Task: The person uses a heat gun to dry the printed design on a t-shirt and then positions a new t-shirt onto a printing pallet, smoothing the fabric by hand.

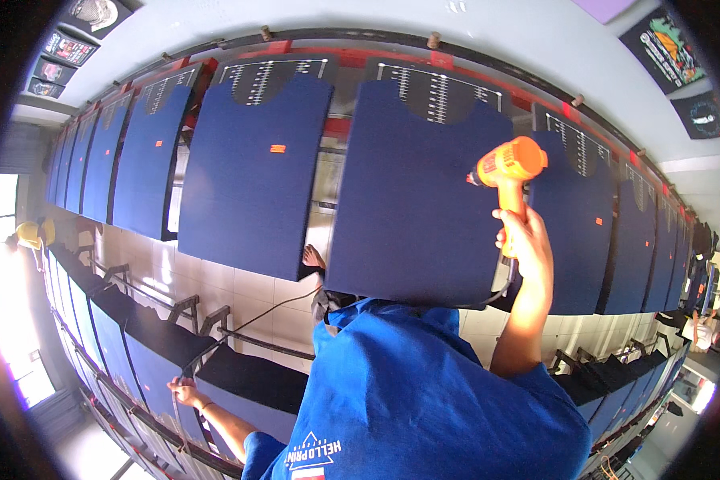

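My right hand (528, 248) is wrapped round the handle of an orange heat gun (514, 164). Its nozzle points left, over the right part of a navy fabric piece (416, 200) laid flat on a board with white ruler marks. A dark power cord (276, 306) runs behind my body and off to the left. There my left hand (186, 392), arm stretched out, is closed on the cord beside the opposite row of boards. To the left lies another navy piece (248, 184) with a small orange print (278, 149); the navy piece on the right (568, 240) is partly behind my right hand.
Boards with navy pieces run along a long rail (352, 35) on both sides. A second row of dark boards (248, 376) stands behind me across a tiled aisle (208, 276). A person (702, 332) is at the far right. Yellow cloth or headgear (34, 234) shows far left.
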`<state>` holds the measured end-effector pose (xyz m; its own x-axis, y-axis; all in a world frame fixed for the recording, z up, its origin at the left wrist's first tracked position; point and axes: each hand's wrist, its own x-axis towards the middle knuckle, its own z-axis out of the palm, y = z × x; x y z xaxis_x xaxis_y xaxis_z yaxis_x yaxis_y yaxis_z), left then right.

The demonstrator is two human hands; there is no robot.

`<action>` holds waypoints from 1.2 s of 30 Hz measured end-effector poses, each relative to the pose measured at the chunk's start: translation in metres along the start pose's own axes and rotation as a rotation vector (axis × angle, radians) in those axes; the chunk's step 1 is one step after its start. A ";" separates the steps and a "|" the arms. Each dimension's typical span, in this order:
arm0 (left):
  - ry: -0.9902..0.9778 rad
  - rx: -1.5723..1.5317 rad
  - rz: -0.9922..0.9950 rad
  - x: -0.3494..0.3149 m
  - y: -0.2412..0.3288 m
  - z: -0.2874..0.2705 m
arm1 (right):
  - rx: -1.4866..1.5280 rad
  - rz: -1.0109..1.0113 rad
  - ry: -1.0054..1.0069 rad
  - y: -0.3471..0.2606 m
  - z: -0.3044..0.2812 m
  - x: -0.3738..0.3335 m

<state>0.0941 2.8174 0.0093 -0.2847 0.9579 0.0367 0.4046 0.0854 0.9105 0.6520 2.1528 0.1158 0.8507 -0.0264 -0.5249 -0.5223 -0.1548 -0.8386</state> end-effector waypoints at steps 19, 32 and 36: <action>-0.045 0.016 -0.055 0.360 0.051 0.056 | -0.018 -0.063 -0.318 -0.084 0.403 0.009; 0.634 -0.290 -0.600 0.296 -0.094 0.007 | -0.122 0.029 -0.230 -0.083 0.429 -0.003; 0.737 -0.275 -0.650 0.295 -0.104 0.013 | -0.139 0.017 -0.178 -0.083 0.435 -0.005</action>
<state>-0.0205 3.0949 -0.0803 -0.8797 0.3339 -0.3386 -0.2061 0.3740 0.9042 0.6655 2.5954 0.1252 0.8118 0.1428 -0.5663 -0.5125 -0.2908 -0.8080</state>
